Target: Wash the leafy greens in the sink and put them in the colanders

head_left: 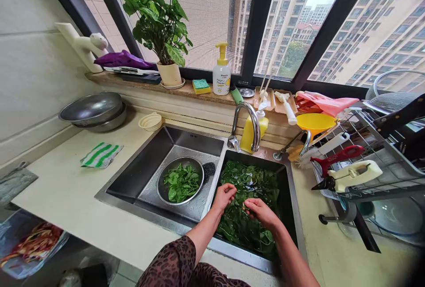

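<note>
Both my hands are over the right sink basin (pixel 292 198), which is full of green leafy vegetables (pixel 249 180) in water. My left hand (pixel 224 195) has its fingers curled and pinches at a leaf. My right hand (pixel 262 211) is also closed, its fingertips pinching a leaf or stem near the left hand. In the left basin (pixel 159 154) stands a metal bowl (pixel 180 182) holding picked green leaves. The faucet (pixel 247 125) arches over the divider between the basins.
A striped cloth (pixel 101 154) lies on the counter at left, with stacked metal bowls (pixel 93 110) behind it. A potted plant (pixel 161 25), soap bottle (pixel 221 71) and sponge (pixel 201 86) line the sill. A dish rack (pixel 375 154) with utensils stands at right.
</note>
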The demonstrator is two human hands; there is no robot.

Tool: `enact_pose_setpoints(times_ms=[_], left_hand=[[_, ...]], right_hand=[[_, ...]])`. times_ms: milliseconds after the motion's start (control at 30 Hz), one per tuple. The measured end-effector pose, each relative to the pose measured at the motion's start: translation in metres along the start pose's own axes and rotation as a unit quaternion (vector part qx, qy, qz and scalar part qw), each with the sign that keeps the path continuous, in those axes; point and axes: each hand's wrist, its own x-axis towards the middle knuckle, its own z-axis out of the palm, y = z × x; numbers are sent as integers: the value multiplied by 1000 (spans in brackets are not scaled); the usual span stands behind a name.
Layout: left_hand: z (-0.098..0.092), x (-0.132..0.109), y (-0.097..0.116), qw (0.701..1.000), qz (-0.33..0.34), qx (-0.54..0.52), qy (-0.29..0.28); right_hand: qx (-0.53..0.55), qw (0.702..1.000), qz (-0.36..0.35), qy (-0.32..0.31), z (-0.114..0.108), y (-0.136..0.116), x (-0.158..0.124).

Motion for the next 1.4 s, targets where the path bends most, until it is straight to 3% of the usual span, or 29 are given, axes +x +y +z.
enact_pose_setpoints(times_ms=[100,167,233,300,367,467,567,700,767,833,1000,1100,1233,1400], left_hand=[[-2,4,-5,999,-2,-11,45],[-2,5,-6,999,-20,-26,32],[-2,4,-7,996,-61,-62,22],[-3,2,-7,990,-99,-99,14],[-4,1,-7,986,-117,-121,4],[-5,0,-6,982,-122,-142,-6],[-4,-1,-3,982,-122,-146,-9],[-1,-3,0,988,-100,-117,-17],[-1,-4,1,989,-85,-112,-41],[0,-5,1,988,-78,-117,-68],[1,-8,6,979,-77,-132,-134],[1,-11,10,969,-79,-161,-167],[1,-12,11,960,-91,-181,-191],[1,-12,10,960,-86,-206,-172]], right_hand=[[-104,986,-32,130,-13,12,11],[-248,942,-37,222,-20,24,17],[-369,897,9,243,-21,38,20],[-408,883,71,221,-17,53,20],[-394,891,106,199,-12,64,20],[-355,911,114,178,-11,67,23],[-303,932,101,175,-17,55,27],[-35,979,46,194,-19,31,28],[107,974,7,202,-15,21,28],[145,968,-23,202,-11,16,29],[-19,977,-72,199,-3,12,33],[-119,977,-97,147,2,9,31],[-93,995,-26,25,10,0,24],[-96,995,-9,-1,8,-5,17]])
